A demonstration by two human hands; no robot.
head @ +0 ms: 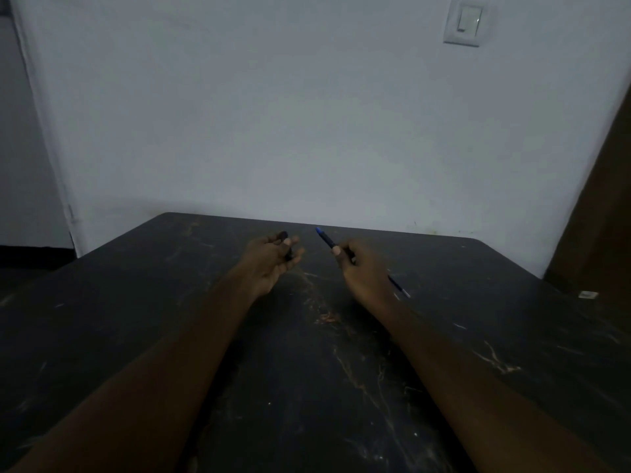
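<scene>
My right hand (363,268) grips a slim dark pen (326,238) with a blue tip that points up and to the left; the pen's other end sticks out below the hand at the right. My left hand (273,261) is palm up with the fingers curled round a small dark object (284,237), possibly the pen's cap; most of it is hidden by the fingers. Both hands hover over the far middle of a black marble-patterned table (307,387), a short gap apart.
A white wall stands right behind the table, with a light switch (466,22) high at the right. A small pale object (588,294) lies near the table's right edge. A dark wooden panel (601,206) rises at the far right.
</scene>
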